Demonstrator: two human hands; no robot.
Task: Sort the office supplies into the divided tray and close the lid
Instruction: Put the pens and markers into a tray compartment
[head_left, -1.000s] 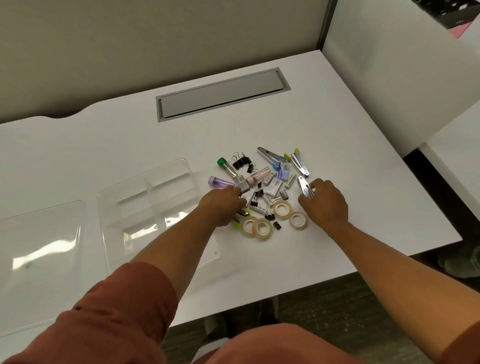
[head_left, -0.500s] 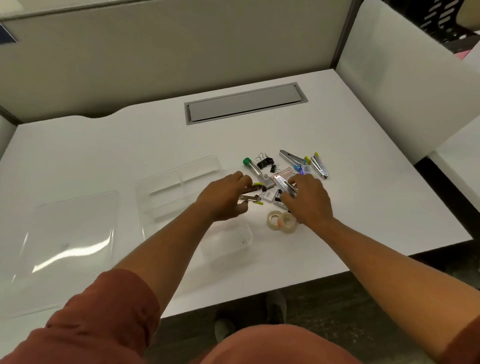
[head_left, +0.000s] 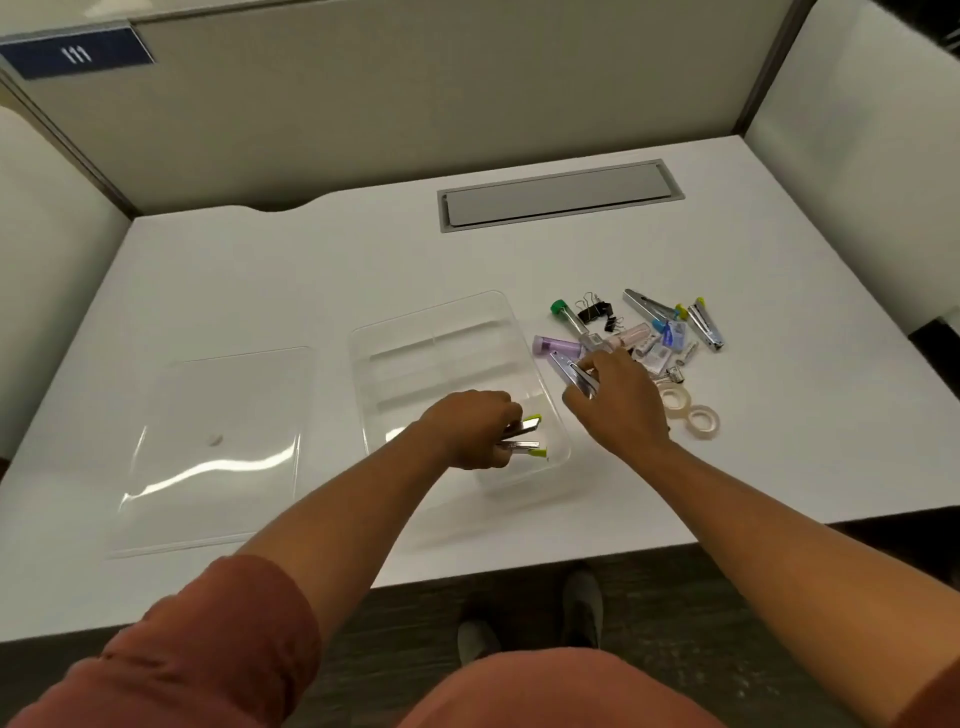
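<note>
A clear divided tray (head_left: 441, 332) lies on the white desk, its clear lid (head_left: 218, 447) flat to its left. My left hand (head_left: 470, 428) is over the tray's near compartment, shut on two silver staplers with yellow-green ends (head_left: 524, 436). My right hand (head_left: 618, 400) hovers at the tray's right edge, shut on a silver stapler (head_left: 574, 374). The pile of supplies (head_left: 644, 338) lies to the right: a purple tube (head_left: 556, 344), a green-capped tube (head_left: 566, 314), black binder clips (head_left: 597, 310), more silver staplers (head_left: 704, 325) and tape rolls (head_left: 691, 413).
A grey cable hatch (head_left: 558, 195) is set into the desk at the back. Partition walls (head_left: 415, 93) close the back and both sides. The desk's front edge (head_left: 519, 566) runs just below the tray, with my shoes on the floor under it.
Both hands left the pile and moved left toward the tray, each carrying staplers. The view shifted, so the tray and pile now sit further right.
</note>
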